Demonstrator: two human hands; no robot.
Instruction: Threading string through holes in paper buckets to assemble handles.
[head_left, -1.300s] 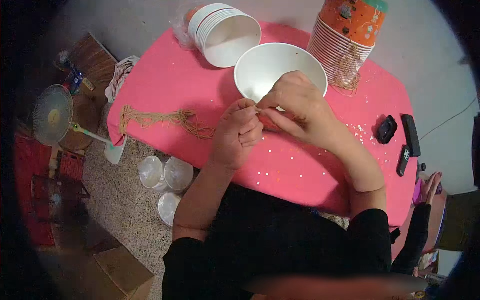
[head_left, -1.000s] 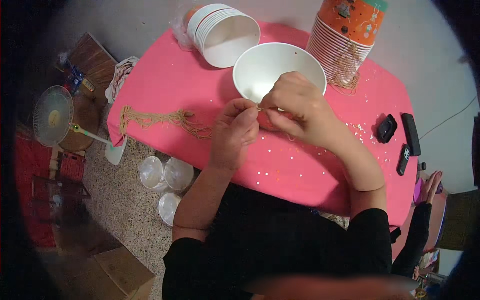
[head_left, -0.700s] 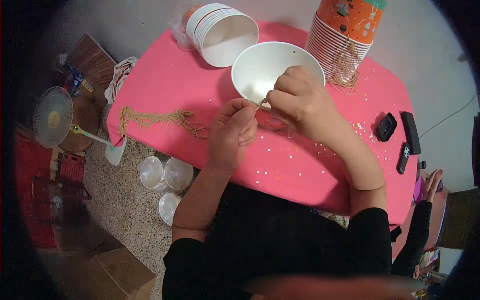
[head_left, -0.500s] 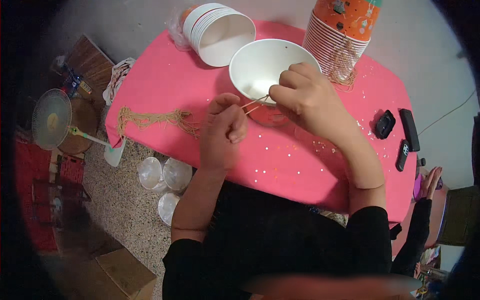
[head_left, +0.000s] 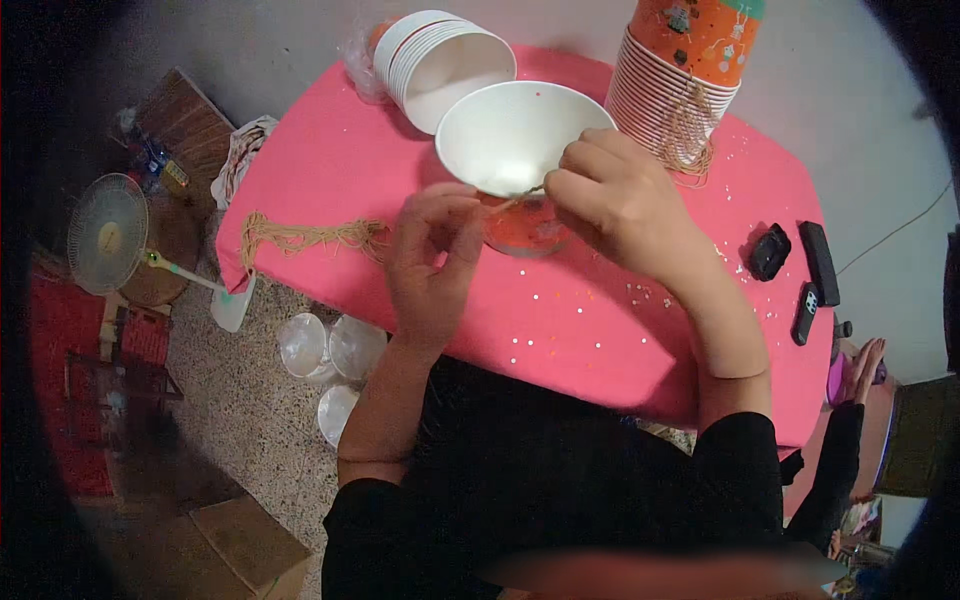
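Observation:
A short tan string stretches between my hands, looking more twisted near the right one. My right hand is closed, pinching one end between thumb and forefinger. At the other end, my left hand has its thumb and forefinger curled around the string; it is slightly blurred. Just beyond them a paper bucket, white inside and orange outside, leans with its mouth toward me. On the left of the table lies a bundle of loose tan strings.
Nested white buckets lie on their side at the back. A tall bucket stack, strings hanging on it, stands at back right. A black ashtray and a remote sit right, amid paper dots. Another person's hand shows far right.
The string has gone from a two-strand loop to one twisted line. My left fingers have opened out a little. The near bucket has shifted slightly left.

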